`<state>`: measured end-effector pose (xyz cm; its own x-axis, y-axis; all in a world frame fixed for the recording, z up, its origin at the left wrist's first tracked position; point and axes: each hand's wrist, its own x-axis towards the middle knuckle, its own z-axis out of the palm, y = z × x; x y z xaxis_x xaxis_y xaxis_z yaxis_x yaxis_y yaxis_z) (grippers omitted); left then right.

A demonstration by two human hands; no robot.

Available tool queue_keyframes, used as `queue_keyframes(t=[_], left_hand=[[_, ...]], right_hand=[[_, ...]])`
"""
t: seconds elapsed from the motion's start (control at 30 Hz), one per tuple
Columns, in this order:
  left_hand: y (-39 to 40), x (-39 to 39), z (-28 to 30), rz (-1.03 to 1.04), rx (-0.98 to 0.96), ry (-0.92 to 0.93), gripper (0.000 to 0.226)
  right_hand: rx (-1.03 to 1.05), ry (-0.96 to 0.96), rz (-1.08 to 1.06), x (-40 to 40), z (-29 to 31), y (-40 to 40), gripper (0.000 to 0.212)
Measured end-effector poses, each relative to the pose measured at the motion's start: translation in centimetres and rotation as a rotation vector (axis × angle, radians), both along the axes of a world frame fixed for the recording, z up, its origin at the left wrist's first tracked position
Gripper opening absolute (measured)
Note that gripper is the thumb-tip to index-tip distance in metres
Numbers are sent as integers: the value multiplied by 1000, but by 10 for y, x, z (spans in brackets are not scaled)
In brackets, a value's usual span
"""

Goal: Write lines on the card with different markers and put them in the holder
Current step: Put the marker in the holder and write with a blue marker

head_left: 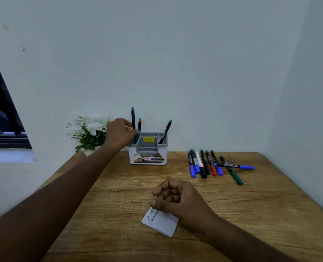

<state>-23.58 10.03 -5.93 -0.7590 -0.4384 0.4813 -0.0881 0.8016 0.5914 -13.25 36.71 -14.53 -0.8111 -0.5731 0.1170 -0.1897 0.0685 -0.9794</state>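
Observation:
A white card (pixel 161 223) lies on the wooden table (pixel 119 195) with a red and a green handwritten line on it. My right hand (pixel 175 197) rests on the card's far edge with its fingers curled and nothing in them. My left hand (pixel 120 132) reaches to the grey and white holder (pixel 148 148) by the wall and pinches a green-capped marker (pixel 133 120) standing upright in the holder's left slot. A red-ended marker (pixel 139 126) stands beside it, and another green-ended marker (pixel 165 132) leans in the right slot.
Several loose markers (pixel 206 163) in blue, black, red and green lie in a row on the table to the right of the holder, two of them crossed (pixel 232 167). A pot of white flowers (pixel 88 131) stands at the table's far left corner. Walls close the back and right.

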Motion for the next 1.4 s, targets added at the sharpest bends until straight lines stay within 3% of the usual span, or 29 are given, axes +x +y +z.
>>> queue_keyframes(t=[0.1, 0.3, 0.4, 0.57, 0.73, 0.83, 0.93, 1.0, 1.07, 1.23, 1.33, 1.4], left_hand=[[-3, -3, -8, 1, 18, -58, 34], [-3, 19, -3, -56, -72, 35, 31], [23, 65, -10, -302, -236, 152, 9], [61, 136, -61, -738, -208, -165, 19], [60, 143, -87, -819, -324, -216, 30], [58, 141, -87, -824, -310, -221, 36], [58, 139, -87, -799, -292, -229, 37], [61, 140, -88, -775, -286, -230, 38], [63, 139, -88, -760, -287, -243, 39], [68, 140, -87, -754, -298, -231, 39], [71, 144, -83, -749, -309, -206, 43], [73, 146, -82, -767, -315, -175, 43]], right_hand=[[5, -3, 3, 0, 0, 0, 21], [37, 16, -7, 0, 1, -1, 18], [46, 27, -11, 1, 0, -1, 18], [-47, -24, -6, -2, -1, -1, 9], [-116, -54, -90, -7, 9, 5, 13], [106, 286, -349, -30, 18, 22, 14], [582, 723, -557, -59, 22, 47, 30], [877, 821, -638, -76, 21, 65, 39], [1064, 794, -707, -88, 17, 79, 40], [1226, 759, -709, -105, 8, 97, 26], [1263, 871, -709, -104, 15, 97, 25], [1160, 1006, -760, -98, 25, 92, 25]])
